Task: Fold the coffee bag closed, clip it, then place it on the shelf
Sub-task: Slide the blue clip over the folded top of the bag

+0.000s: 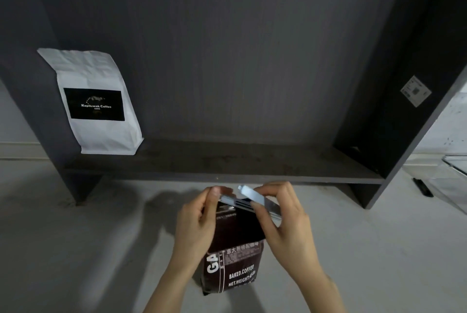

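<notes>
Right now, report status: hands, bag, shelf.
Left hand and right hand both on clip, at top of dark coffee bag. Bag not yet shelved. Shelf: white bag far left.

Dim, soft light; faint shadows on the floor [101, 237]; edges bowed, perhaps slightly blurred.

Left hand [199, 221] and right hand [283, 221] raised together, each grip pinched shut.
</notes>
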Available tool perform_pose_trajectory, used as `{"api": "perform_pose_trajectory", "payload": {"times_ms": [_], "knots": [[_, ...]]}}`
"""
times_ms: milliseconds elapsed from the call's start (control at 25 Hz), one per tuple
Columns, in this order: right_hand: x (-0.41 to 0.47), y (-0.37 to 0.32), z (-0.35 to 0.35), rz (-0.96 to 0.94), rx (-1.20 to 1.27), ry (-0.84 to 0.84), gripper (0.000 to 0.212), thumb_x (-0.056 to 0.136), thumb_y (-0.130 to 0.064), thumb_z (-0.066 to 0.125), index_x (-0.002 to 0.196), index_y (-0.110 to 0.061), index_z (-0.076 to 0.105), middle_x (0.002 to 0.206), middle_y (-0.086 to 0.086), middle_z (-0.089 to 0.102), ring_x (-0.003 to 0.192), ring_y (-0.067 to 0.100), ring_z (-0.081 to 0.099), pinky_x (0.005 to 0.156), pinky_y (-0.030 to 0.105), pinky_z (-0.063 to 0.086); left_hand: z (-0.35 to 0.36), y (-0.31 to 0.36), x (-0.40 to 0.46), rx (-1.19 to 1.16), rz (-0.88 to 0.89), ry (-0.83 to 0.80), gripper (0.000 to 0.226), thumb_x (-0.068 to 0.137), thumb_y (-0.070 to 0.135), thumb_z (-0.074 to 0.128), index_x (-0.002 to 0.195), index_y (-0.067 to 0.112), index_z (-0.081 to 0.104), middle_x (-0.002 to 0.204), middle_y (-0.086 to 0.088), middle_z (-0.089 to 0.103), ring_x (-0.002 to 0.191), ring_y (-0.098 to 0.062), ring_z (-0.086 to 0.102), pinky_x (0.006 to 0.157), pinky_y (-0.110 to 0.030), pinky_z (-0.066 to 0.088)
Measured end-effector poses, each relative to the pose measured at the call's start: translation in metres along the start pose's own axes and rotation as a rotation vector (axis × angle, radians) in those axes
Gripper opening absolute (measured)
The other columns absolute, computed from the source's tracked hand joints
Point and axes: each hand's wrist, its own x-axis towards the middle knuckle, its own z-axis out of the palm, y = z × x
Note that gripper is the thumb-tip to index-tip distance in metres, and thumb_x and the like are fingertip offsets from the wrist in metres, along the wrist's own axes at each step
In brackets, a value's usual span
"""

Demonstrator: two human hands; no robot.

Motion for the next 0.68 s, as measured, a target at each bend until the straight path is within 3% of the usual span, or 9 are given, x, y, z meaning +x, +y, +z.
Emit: {"api": "perform_pose_trajectory", "payload": {"times_ms": [120, 240, 360, 480, 560, 680], "knots": [[-0.001, 0.006, -0.002, 0.01, -0.043, -0.02, 0.015, 0.072, -0.048, 0.047, 0.087, -0.044, 0.048, 0.096, -0.031, 0.052, 0.094, -0.004, 0.051, 0.084, 0.017, 0.036, 0.0, 0.001, -0.003, -0.002, -0.005, 0.002, 0.029, 0.087, 0.038, 0.036, 0.071, 0.044, 0.06, 0.075, 0.035, 0.066, 0.07, 0.006, 0.063, 0.061, -0.008, 0.045], [-0.01, 0.02, -0.003, 0.031, -0.035, -0.061, 0.021, 0.072, -0.048, 0.049, 0.09, -0.038, 0.054, 0.095, -0.026, 0.053, 0.095, -0.003, 0.053, 0.083, 0.018, 0.042, 0.001, -0.005, -0.002, -0.05, -0.02, 0.016, 0.03, 0.084, 0.042, 0.034, 0.075, 0.043, 0.062, 0.085, 0.026, 0.069, 0.075, 0.002, 0.064, 0.068, -0.018, 0.049], [-0.016, 0.033, -0.014, 0.081, 0.008, -0.059, 0.016, 0.071, -0.047, 0.052, 0.083, -0.039, 0.058, 0.096, -0.021, 0.056, 0.09, -0.005, 0.055, 0.076, 0.006, 0.041, 0.0, -0.007, -0.001, -0.07, -0.035, 0.033, 0.031, 0.084, 0.04, 0.033, 0.074, 0.039, 0.063, 0.08, 0.027, 0.07, 0.074, 0.002, 0.064, 0.069, -0.017, 0.048], [-0.023, 0.04, -0.024, 0.163, 0.098, -0.108, 0.011, 0.069, -0.044, 0.058, 0.08, -0.043, 0.061, 0.096, -0.021, 0.059, 0.081, 0.002, 0.057, 0.066, 0.011, 0.045, -0.001, -0.008, -0.001, -0.079, -0.04, 0.026, 0.03, 0.084, 0.04, 0.035, 0.075, 0.037, 0.063, 0.078, 0.029, 0.069, 0.075, 0.002, 0.064, 0.069, -0.013, 0.047], [-0.028, 0.043, -0.027, 0.232, 0.203, -0.151, 0.014, 0.073, -0.029, 0.067, 0.079, -0.041, 0.062, 0.093, -0.02, 0.064, 0.076, 0.004, 0.059, 0.063, 0.015, 0.047, -0.003, -0.01, -0.001, -0.088, -0.04, 0.015, 0.029, 0.085, 0.039, 0.036, 0.077, 0.035, 0.064, 0.081, 0.028, 0.069, 0.075, 0.002, 0.065, 0.07, -0.014, 0.048], [-0.03, 0.047, -0.03, 0.288, 0.273, -0.154, 0.026, 0.078, -0.006, 0.065, 0.078, -0.032, 0.064, 0.082, -0.025, 0.067, 0.066, 0.0, 0.058, 0.059, 0.007, 0.042, -0.005, -0.01, 0.0, -0.083, -0.038, -0.004, 0.027, 0.085, 0.039, 0.039, 0.079, 0.036, 0.065, 0.086, 0.025, 0.069, 0.079, 0.002, 0.065, 0.074, -0.015, 0.047]]}}
